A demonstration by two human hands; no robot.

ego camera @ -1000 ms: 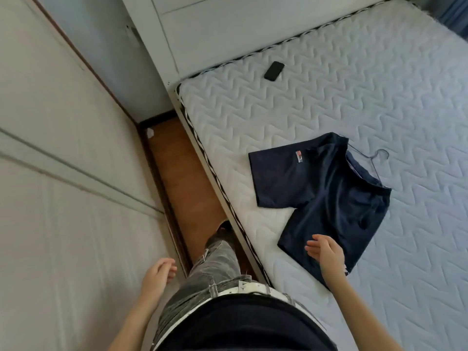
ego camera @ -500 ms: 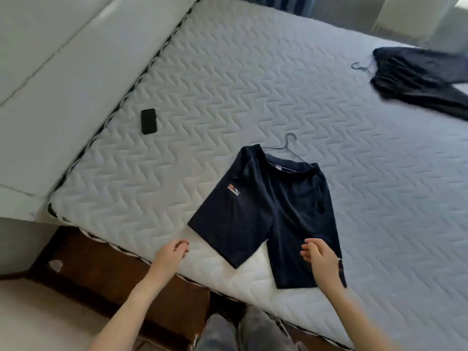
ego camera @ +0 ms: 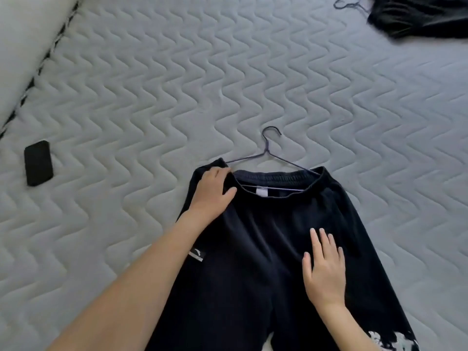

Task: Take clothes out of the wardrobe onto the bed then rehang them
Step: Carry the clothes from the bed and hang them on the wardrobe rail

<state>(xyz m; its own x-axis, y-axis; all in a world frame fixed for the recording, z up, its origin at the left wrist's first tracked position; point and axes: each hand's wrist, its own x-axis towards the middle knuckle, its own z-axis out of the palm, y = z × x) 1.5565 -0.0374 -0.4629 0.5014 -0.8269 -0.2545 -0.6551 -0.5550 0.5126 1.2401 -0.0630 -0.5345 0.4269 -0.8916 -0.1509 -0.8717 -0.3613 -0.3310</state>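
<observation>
Dark navy shorts lie flat on the quilted white mattress, with a thin wire hanger threaded through the waistband, its hook pointing away from me. My left hand rests on the left corner of the waistband, fingers curled over the fabric edge. My right hand lies flat and spread on the right leg of the shorts, holding nothing. A second dark garment on its own hanger lies at the far right corner of the bed.
A black phone lies on the mattress at the left. The white padded headboard runs along the upper left edge of the bed.
I have leaned in over the bed. Both hands have moved from the near edge onto the shorts, the left to the waistband corner and the right onto the leg.
</observation>
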